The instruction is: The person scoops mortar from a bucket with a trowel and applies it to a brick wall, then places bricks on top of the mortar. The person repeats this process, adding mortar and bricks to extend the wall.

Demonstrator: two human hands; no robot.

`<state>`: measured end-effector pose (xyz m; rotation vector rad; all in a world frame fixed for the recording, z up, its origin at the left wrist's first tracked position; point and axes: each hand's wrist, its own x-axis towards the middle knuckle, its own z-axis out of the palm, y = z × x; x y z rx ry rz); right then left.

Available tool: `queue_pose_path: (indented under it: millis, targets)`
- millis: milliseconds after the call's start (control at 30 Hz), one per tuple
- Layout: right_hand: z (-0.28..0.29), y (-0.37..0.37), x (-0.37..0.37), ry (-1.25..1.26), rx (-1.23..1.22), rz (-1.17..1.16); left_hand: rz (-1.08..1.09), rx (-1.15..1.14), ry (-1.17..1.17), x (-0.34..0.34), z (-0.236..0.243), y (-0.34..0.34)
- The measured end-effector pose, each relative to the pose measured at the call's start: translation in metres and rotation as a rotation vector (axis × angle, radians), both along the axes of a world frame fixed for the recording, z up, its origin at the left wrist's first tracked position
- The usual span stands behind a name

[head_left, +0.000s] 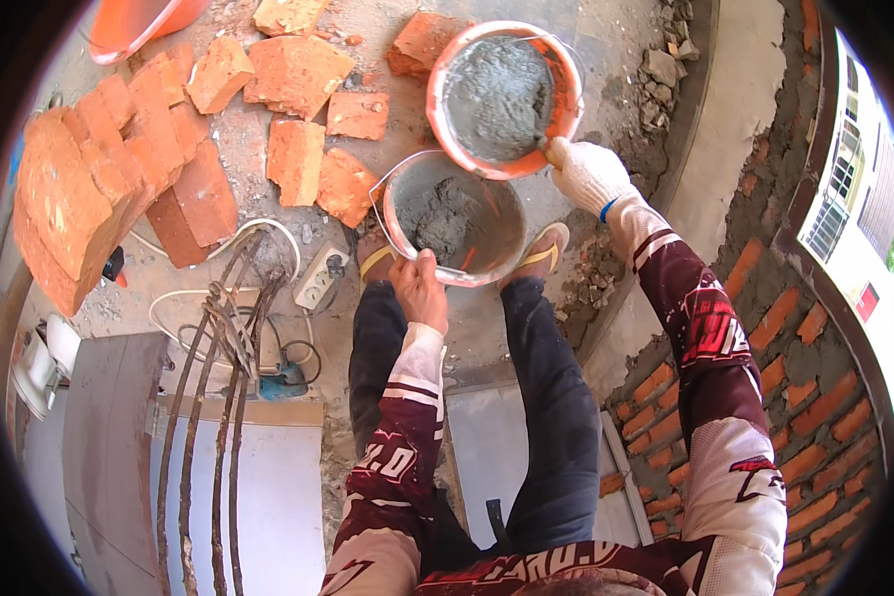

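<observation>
My bare left hand [422, 296] grips the near edge of a bucket [507, 223] that stands between my feet, thumb over its rim. Inside it lies a clump of grey wet mortar [442, 214], with much of the grey-smeared wall showing. Just beyond, slightly to the right, is an orange bucket [569, 94] nearly full of wet mortar [497, 94]. My right hand [588, 177], in a white knit glove, is closed at this bucket's near right rim; its fingertips are partly hidden. The two buckets' rims meet or overlap in view. Each has a thin wire handle.
Stacked orange bricks [79, 189] rise at left, with broken bricks [293, 74] behind. A power strip [321, 278], cables, a teal power tool [283, 382] and thin rods [219, 397] lie nearer. Rubble [666, 70] lies along the right, beside a brick wall [810, 397].
</observation>
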<state>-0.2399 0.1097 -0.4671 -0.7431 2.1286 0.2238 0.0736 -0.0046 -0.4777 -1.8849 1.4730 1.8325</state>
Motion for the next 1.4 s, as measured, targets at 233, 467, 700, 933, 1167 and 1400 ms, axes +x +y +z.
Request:
queue_pose_path:
  millis: [233, 467, 700, 933, 1167, 1400]
  targets:
    - [-0.014, -0.004, -0.002, -0.073, -0.149, 0.011, 0.317, 0.129, 0.125, 0.005, -0.002, 0.022]
    - [-0.018, -0.006, -0.003, -0.096, -0.243, 0.058, 0.391, 0.202, 0.203, -0.014, 0.012, 0.026]
    - [-0.005, -0.001, 0.005, -0.124, -0.231, 0.030, 0.324, 0.225, 0.208, -0.011, 0.011, 0.031]
    - [-0.017, 0.031, 0.016, -0.167, -0.340, -0.121, 0.344, 0.184, 0.158, 0.004, -0.015, 0.045]
    - [0.031, 0.060, 0.042, 0.008, -0.468, 0.087, 0.378, 0.189, 0.150, 0.002, -0.005, 0.046]
    - [0.072, 0.036, 0.088, 0.015, -0.296, 0.321, 0.277, 0.068, 0.152, 0.008, -0.015, 0.055]
